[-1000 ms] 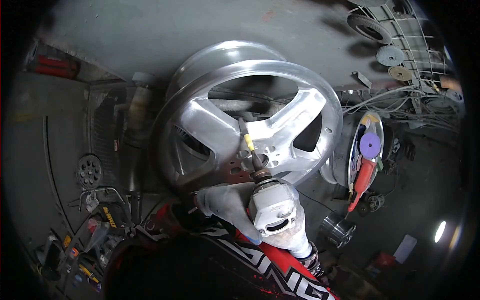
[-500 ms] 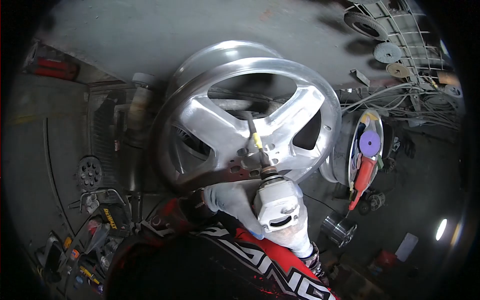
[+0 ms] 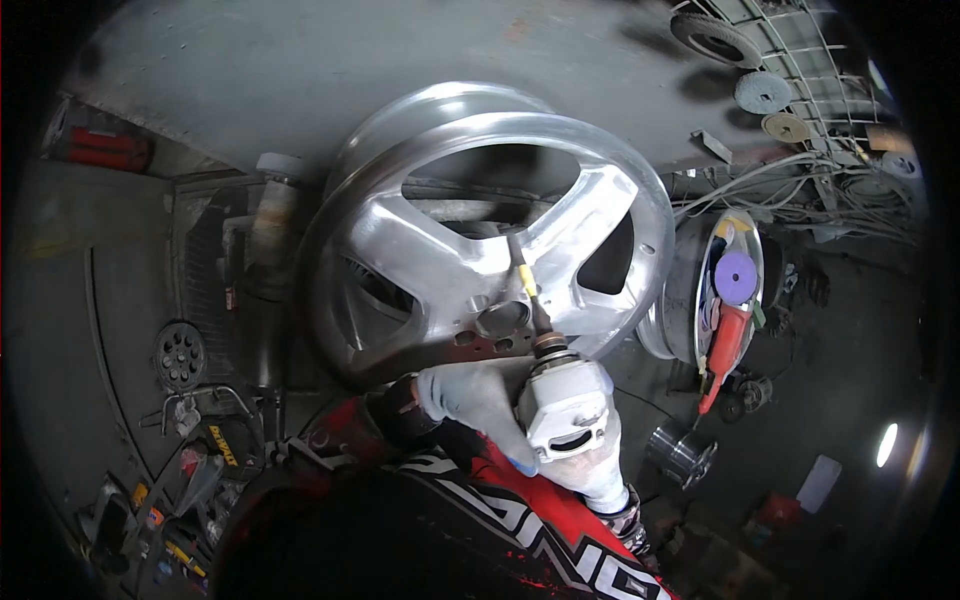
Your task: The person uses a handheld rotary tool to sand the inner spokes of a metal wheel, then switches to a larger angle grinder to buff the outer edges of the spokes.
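Grinder (image 3: 568,412) between gloved fingers (image 3: 495,425)

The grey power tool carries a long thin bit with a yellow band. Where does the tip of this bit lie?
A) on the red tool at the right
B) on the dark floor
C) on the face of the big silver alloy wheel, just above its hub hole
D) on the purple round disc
C: the left hand and right hand grip the grey power tool, and its bit reaches past the hub hole onto the silver alloy wheel.

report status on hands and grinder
Left hand and right hand both clamped on grinder. Bit at alloy wheel spoke, above hub. Nothing between tool and wheel.
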Motion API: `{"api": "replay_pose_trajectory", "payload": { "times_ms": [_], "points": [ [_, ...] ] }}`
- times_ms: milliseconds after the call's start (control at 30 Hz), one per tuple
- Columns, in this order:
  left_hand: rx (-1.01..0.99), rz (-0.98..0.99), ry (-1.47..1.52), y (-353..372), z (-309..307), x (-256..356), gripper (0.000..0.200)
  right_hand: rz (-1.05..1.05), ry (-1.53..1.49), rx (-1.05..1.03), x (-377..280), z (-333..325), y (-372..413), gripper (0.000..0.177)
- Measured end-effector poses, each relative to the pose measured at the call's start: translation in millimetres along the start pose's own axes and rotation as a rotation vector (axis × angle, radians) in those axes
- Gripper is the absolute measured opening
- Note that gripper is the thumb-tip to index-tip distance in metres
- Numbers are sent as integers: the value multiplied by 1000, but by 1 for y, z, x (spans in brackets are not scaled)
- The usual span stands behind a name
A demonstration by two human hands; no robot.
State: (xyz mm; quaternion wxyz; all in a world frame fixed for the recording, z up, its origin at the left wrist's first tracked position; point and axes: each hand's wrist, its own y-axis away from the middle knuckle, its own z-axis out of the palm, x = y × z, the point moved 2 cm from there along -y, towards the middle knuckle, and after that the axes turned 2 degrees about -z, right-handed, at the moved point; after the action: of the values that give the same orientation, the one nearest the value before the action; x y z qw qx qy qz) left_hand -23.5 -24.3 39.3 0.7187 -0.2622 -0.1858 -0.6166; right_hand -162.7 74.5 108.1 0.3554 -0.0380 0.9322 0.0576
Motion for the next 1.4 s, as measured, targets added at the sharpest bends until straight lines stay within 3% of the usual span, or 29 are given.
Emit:
{"api": "replay_pose_trajectory", "payload": {
  "times_ms": [33,167,233,367,433,667,733,800,833,867,933,967,1033,1133,1200,1267,1300,1400],
  "points": [
    [8,49,-78,-5,-4,-4,76,356,-345,20,-15,-9,-9,49],
    [6,66,-40,-5,-5,-14,77,324,-290,-72,-4,-7,-5,48],
    [-11,25,22,2,-3,-11,78,136,-107,-98,-7,-4,-8,82],
    [43,-77,29,25,7,3,76,99,-146,-157,-7,8,-10,94],
    [51,-188,109,34,5,0,76,94,-195,-158,-9,9,-11,95],
    [87,-190,55,30,9,8,73,76,-206,-137,-9,8,-11,93],
    [27,59,-135,20,7,5,74,108,-210,-130,-8,6,-8,93],
    [12,-5,-113,7,3,2,75,85,-254,-30,-3,0,-1,95],
    [2,-70,-92,2,1,-2,76,136,-170,-117,0,-1,-2,92],
    [1,-69,-92,-2,-1,-7,76,180,-194,29,-5,-1,-1,56],
    [19,67,-160,-9,-6,-15,76,186,-202,20,-13,-11,-8,53],
    [45,71,-96,-9,-6,-18,76,185,-201,19,-10,-11,-7,53],
    [26,39,-76,-3,-4,-15,77,115,-139,-107,-6,-7,-8,90],
    [21,-38,-77,11,1,-4,78,36,-142,-83,-4,2,-3,92],
    [33,-79,-102,20,3,-1,78,120,-227,-87,-6,6,-5,93],
    [27,-114,-24,28,7,-1,77,-43,-166,-99,-4,11,-5,94],
    [62,-93,28,32,11,4,77,52,-216,-156,-8,10,-5,94],
    [90,-170,114,36,13,6,76,80,-234,-176,-10,9,-10,94]
  ]
}}
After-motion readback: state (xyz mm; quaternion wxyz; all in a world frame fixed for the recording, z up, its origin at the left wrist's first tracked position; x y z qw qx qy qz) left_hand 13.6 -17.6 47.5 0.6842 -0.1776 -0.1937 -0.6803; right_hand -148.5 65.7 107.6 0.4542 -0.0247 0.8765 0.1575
